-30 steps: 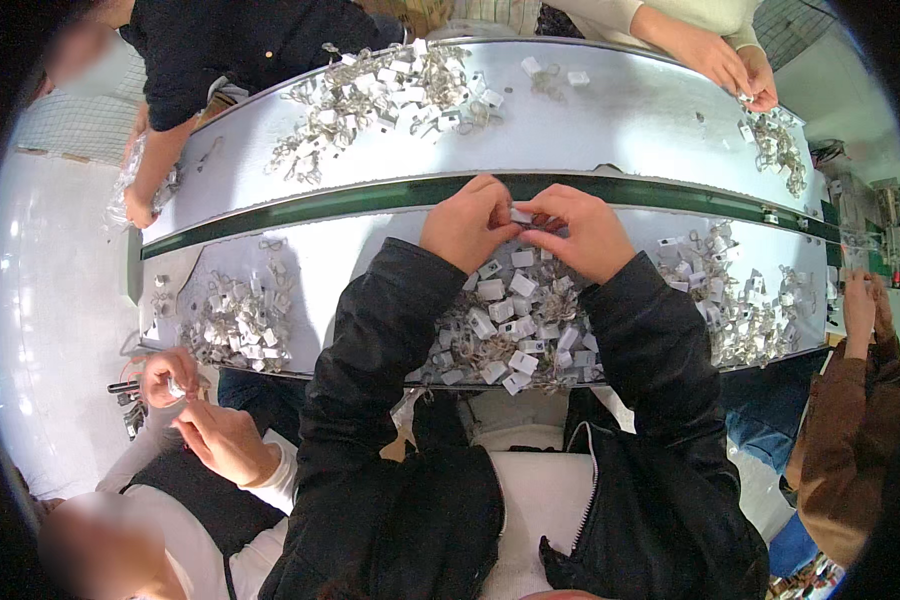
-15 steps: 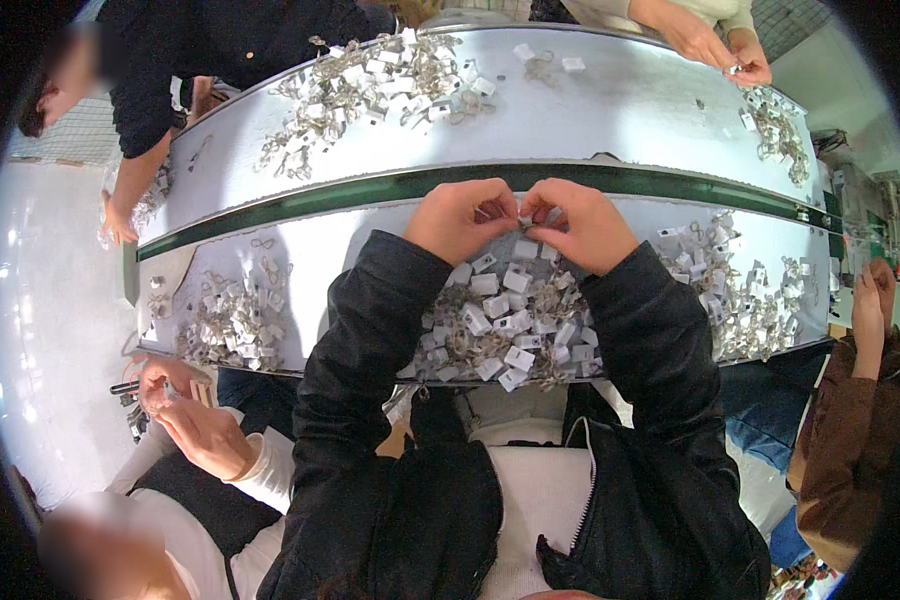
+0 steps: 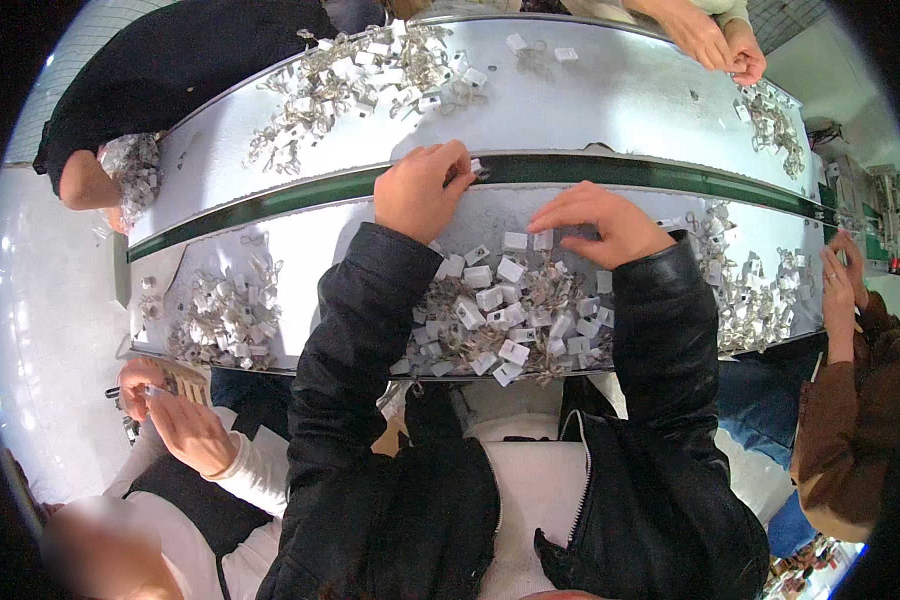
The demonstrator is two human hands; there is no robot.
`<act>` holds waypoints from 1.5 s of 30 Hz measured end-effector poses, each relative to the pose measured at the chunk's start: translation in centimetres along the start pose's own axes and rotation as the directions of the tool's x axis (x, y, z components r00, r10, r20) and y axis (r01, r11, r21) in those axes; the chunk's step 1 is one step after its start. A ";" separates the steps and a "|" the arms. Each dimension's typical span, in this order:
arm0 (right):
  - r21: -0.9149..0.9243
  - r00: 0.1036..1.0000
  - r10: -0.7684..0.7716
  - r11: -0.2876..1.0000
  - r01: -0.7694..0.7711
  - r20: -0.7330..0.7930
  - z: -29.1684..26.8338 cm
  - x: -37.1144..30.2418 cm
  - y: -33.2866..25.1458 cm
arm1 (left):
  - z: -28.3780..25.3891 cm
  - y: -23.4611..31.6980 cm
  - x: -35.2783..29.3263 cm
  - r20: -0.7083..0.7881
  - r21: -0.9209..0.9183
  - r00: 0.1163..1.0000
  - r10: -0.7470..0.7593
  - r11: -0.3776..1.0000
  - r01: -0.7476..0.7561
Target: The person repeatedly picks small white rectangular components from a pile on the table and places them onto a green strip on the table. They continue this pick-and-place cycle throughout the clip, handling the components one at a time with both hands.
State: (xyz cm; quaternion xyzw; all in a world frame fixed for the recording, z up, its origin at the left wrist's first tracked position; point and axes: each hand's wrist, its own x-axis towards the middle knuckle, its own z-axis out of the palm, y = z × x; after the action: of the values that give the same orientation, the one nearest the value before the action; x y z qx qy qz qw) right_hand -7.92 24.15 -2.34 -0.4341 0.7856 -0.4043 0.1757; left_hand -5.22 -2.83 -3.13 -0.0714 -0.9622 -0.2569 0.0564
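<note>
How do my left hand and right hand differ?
The left hand is curled, with a white piece at its fingertips; the right hand has thumb and fingers apart. The left hand is at the green strip, the right hand by the middle pile. Both are bare and come out of black sleeves.

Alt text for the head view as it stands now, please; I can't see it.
Left hand holds a white piece over the green strip; the right hand, open, hangs over the far edge of a pile of white blocks. Other people are around the table.
</note>
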 end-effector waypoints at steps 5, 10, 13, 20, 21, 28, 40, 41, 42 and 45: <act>-0.071 0.971 0.191 0.977 -0.203 -0.145 1.2 0.3 0.9 | -0.3 1.0 -0.7 -0.063 -0.083 0.973 0.222 0.970 -0.227; 0.082 0.907 0.333 0.943 -0.323 -0.257 1.6 0.6 0.7 | 1.0 2.1 -1.4 0.202 -0.321 0.888 0.412 0.885 -0.338; 0.132 0.883 0.390 0.920 -0.368 -0.262 1.6 0.6 0.4 | 1.2 2.0 -1.4 0.235 -0.292 0.892 0.386 0.903 -0.314; 0.171 0.901 0.383 0.920 -0.352 -0.204 1.1 0.3 -0.1 | -2.5 0.5 -1.2 0.642 -0.447 0.756 0.131 0.864 0.230; 0.179 0.904 0.363 0.928 -0.328 -0.226 1.1 0.4 -0.2 | -2.6 0.5 -1.0 0.615 -0.417 0.779 0.123 0.889 0.189; 0.217 0.915 0.397 0.902 -0.374 -0.073 1.1 0.6 -0.6 | -0.2 1.1 -1.0 0.473 -0.625 0.873 0.119 0.744 0.237; 0.246 0.876 0.394 0.911 -0.332 -0.277 2.0 1.2 0.0 | 0.0 0.6 -1.1 0.469 -0.613 0.861 0.197 0.775 0.156; 0.239 0.871 0.389 0.915 -0.326 -0.299 2.3 1.4 0.0 | 0.0 0.6 -1.0 0.465 -0.568 0.865 0.188 0.813 0.129; 0.234 0.868 0.385 0.917 -0.323 -0.314 2.5 1.4 0.1 | 0.0 0.6 -1.0 0.448 -0.523 0.879 0.162 0.845 0.110; 0.156 0.863 0.357 0.934 -0.321 -0.357 3.0 1.7 0.2 | 0.2 0.8 -1.0 0.362 -0.462 0.929 0.078 0.881 0.106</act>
State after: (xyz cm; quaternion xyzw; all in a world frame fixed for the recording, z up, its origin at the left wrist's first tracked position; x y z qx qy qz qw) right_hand -7.13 21.36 -4.19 -0.1941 0.8493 -0.4789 0.1082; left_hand -4.12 -2.14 -3.08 -0.1231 -0.8636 -0.4663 -0.1469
